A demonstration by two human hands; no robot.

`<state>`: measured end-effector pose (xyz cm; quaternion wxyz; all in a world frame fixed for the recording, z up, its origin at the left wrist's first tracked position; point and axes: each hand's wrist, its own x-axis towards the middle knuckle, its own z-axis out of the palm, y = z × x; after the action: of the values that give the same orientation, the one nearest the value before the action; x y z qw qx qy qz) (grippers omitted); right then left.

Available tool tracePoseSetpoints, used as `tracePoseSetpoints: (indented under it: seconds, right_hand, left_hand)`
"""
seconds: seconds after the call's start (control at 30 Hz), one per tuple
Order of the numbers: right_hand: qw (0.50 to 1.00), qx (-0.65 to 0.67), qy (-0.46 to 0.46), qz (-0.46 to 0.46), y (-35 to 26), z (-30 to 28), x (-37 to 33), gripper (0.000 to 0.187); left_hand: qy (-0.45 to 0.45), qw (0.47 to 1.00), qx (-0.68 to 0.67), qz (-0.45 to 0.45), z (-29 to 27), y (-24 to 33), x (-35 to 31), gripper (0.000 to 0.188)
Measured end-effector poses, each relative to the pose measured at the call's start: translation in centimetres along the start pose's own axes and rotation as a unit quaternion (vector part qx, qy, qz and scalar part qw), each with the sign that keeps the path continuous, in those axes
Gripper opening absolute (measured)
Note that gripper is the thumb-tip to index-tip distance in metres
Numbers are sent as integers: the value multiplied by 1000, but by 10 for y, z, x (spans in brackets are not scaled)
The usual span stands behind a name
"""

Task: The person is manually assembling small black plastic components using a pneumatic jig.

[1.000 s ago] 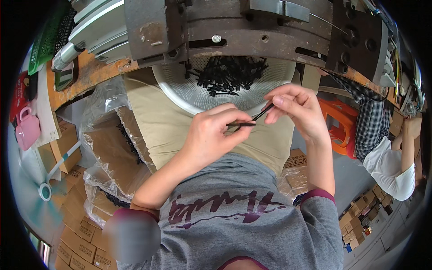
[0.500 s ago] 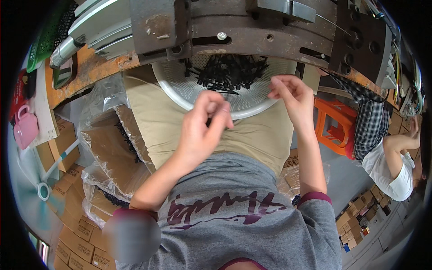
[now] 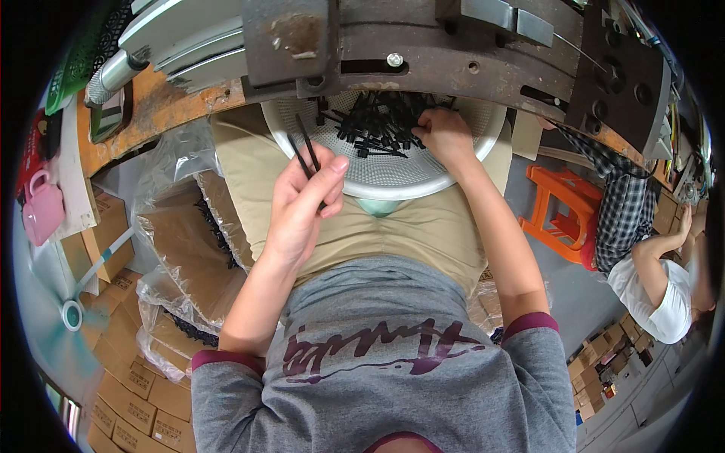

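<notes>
A white perforated plastic basket (image 3: 362, 186) rests on my lap, partly under the machine's edge. Inside it lies a pile of thin black pieces (image 3: 377, 124) with thicker ends. My left hand (image 3: 306, 196), left of the basket's front rim, is closed around two slim black sticks (image 3: 305, 155) that point up and away. My right hand (image 3: 449, 136) is down in the basket at the right side of the pile. Its fingers are pinched together at the black pieces; what lies between them is hidden.
A brown metal machine bed (image 3: 423, 57) crosses above the basket, on a worn wooden bench (image 3: 174, 106). An orange stool (image 3: 559, 208) stands at right, near another person (image 3: 657, 279). At left are a plastic-lined carton (image 3: 181, 249) and a fan (image 3: 72, 315).
My left hand has moved left and turned, now showing the two black sticks. My right hand has gone from the basket's right rim into the pile, its fingers closing.
</notes>
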<state>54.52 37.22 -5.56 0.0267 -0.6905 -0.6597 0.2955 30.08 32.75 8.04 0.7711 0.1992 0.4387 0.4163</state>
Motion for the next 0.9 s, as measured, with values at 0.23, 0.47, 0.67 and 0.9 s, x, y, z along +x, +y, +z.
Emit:
tracePoseSetpoints:
  seconds: [0.23,0.47,0.67,0.9]
  right_hand:
    - [999,-20,-10,23,-13,7,10,16]
    - [835,524,-160,56,-47,-63,-44,14]
    - [713,686,-142,27,-58,-87,-92,13]
    - [607,772,-188,21,-63,-103,-105,12]
  left_hand:
    - [14,1000,24,-3,4,-1,0,28]
    - [50,919,385,65,9,-12,2,22]
    - [-35,897,433,83,28,-5,-13,42]
    - [-129,833,466,271,39,8,-24,40]
